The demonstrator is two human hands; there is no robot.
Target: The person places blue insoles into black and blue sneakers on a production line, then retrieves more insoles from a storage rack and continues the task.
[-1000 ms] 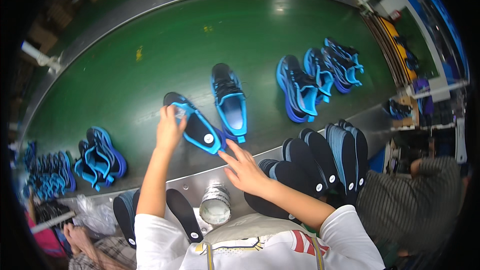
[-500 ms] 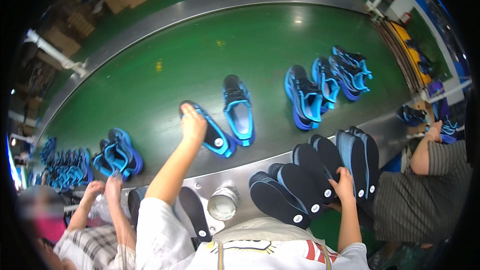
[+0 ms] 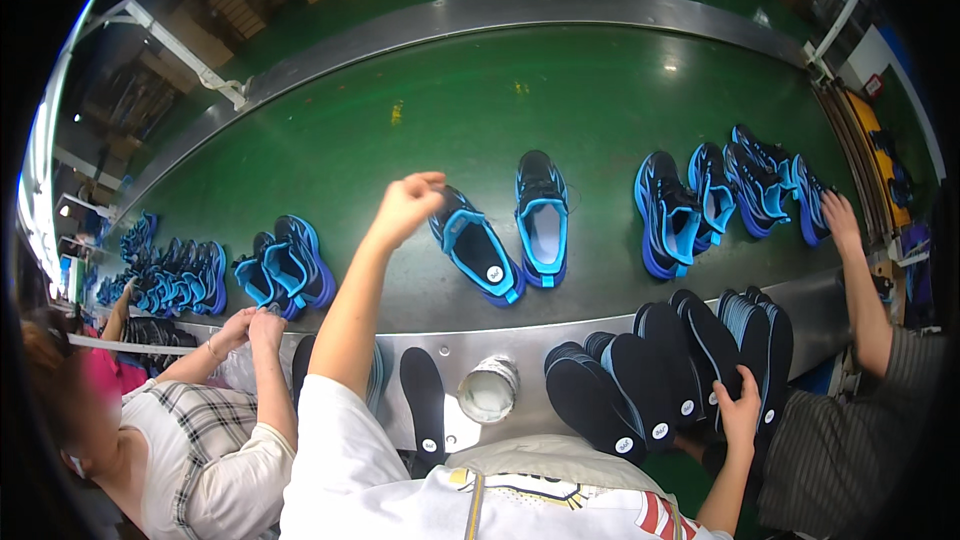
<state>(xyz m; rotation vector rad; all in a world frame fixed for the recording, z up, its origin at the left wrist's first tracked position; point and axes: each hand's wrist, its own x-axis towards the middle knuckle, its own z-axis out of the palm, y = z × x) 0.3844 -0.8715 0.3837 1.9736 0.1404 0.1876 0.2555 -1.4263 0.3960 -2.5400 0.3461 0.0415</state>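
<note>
My left hand (image 3: 408,208) is raised beside the toe of a black and blue sneaker (image 3: 480,250). Its fingers are loosely bent with tips apart, and nothing shows in them. A black insole with a round white sticker lies inside that sneaker. To its right stands the matching sneaker (image 3: 543,225), whose inside looks pale. Down at the right, my right hand (image 3: 738,402) has thumb and fingers at the edge of a black insole (image 3: 708,335), pinching it among several stacks of insoles (image 3: 590,390) at the belt's near edge.
A white round container (image 3: 488,390) and a single black insole (image 3: 423,395) lie on the metal ledge. More sneakers stand on the green belt (image 3: 450,110) at left and right. A person at left handles a sneaker (image 3: 297,265); another person's hand (image 3: 842,220) touches a sneaker at right.
My left hand has come out of the left sneaker and moved off to its left. My right hand stays at the insoles. The right-hand person has reached onto the belt. The view has shifted.
</note>
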